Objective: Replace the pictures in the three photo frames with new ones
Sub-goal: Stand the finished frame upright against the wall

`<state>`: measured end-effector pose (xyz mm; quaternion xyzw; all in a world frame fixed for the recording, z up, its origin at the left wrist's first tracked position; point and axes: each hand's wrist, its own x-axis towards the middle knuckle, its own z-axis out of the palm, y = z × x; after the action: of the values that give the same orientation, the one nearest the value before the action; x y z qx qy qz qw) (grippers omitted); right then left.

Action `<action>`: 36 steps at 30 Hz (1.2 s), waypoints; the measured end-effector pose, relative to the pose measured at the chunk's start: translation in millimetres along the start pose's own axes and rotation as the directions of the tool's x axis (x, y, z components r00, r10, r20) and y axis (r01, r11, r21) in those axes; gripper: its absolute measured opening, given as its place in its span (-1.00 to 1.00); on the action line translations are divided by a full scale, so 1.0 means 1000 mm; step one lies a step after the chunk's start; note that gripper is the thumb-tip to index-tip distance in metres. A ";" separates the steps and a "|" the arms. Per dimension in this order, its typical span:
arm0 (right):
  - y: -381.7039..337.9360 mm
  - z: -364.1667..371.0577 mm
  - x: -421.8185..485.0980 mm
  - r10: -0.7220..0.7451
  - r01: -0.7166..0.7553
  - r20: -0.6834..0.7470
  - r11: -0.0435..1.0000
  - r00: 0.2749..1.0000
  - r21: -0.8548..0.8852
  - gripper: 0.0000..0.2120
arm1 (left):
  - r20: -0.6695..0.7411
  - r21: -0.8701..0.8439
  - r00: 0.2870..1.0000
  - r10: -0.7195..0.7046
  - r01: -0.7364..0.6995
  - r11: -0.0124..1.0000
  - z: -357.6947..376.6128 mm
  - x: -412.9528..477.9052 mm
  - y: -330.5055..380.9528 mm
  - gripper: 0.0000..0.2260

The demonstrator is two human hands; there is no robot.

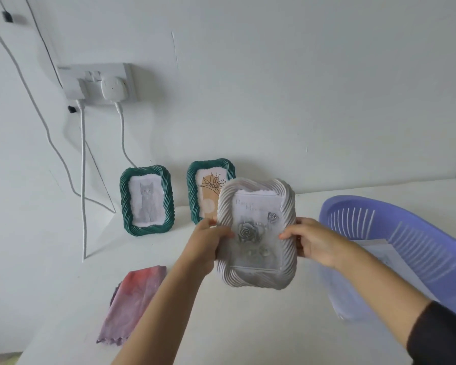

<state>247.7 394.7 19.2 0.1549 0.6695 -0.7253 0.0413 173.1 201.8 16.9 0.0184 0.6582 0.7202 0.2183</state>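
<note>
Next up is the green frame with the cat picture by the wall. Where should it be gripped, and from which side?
Grip the cat frame by its two long side rails, coming from the front and slightly above. It stands upright facing the person with its back close to the wall, so the back is hard to reach. The twisted rope rim should give the fingers purchase. The neighbouring green frame stands apart, leaving room on the right.

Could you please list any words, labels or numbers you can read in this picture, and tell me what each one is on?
Nothing can be read for certain.
Rose picture in the white photo frame: two lines of script lettering at the top, too blurred to read.
Paper sheet in the purple basket: faint marks, too small to read.
Cat picture frame and plant picture frame: no text visible.
</note>
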 end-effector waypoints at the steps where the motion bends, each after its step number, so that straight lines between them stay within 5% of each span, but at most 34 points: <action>1: -0.010 -0.006 0.003 -0.006 0.006 0.002 1.000 1.000 -0.019 -0.81 | 0.014 0.001 1.000 0.017 -0.017 1.000 0.006 0.005 0.009 -0.82; 12: -0.089 -0.089 0.100 0.029 -0.038 -0.061 0.987 0.998 -0.159 -0.74 | -0.018 -0.003 0.990 0.142 -0.142 0.990 0.098 0.105 0.047 -0.80; 23: -0.050 -0.120 0.197 0.089 -0.093 -0.029 0.974 0.996 -0.208 -0.80 | -0.175 0.034 0.979 0.109 -0.105 0.994 0.116 0.186 0.007 -0.75; 36: -0.037 -0.130 0.215 0.119 -0.117 -0.004 0.974 0.993 -0.193 -0.72 | -0.089 0.127 0.990 0.113 -0.101 0.987 0.114 0.197 -0.011 -0.81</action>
<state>55.8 558.5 -12.5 0.1869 0.7262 -0.6537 0.1017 34.2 376.4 -29.5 0.0326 0.7090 0.6892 0.1460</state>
